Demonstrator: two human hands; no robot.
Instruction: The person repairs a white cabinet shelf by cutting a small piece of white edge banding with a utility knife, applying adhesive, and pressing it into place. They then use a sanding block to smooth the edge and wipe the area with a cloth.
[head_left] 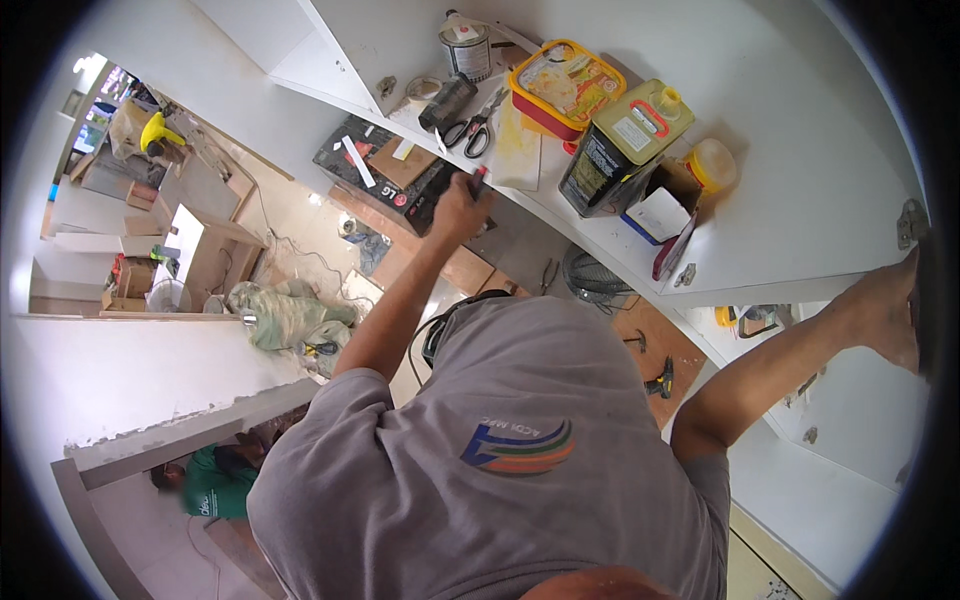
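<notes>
My left hand (458, 212) is closed around a small dark thing with a red end (478, 180), its kind not clear, at the front edge of the white cabinet shelf (545, 205). Nearest to it on the shelf are black-handled scissors (468, 137), a dark cylinder (448, 102) and a stained pale sheet (517, 150). A black box (385, 180) with a brown piece on top stands below the hand. Stretched out to the far right, my right hand (893, 318) is against a dark upright thing at the picture's rim; its fingers are hidden there.
Along the shelf are a paint can (466, 50), a yellow-and-red tub (567, 85), a rectangular metal can (627, 145) and a yellow-lidded jar (710, 165). On the floor lie a fan (592, 277), a drill (661, 380) and a sack (290, 315). A person in green (213, 485) is at lower left.
</notes>
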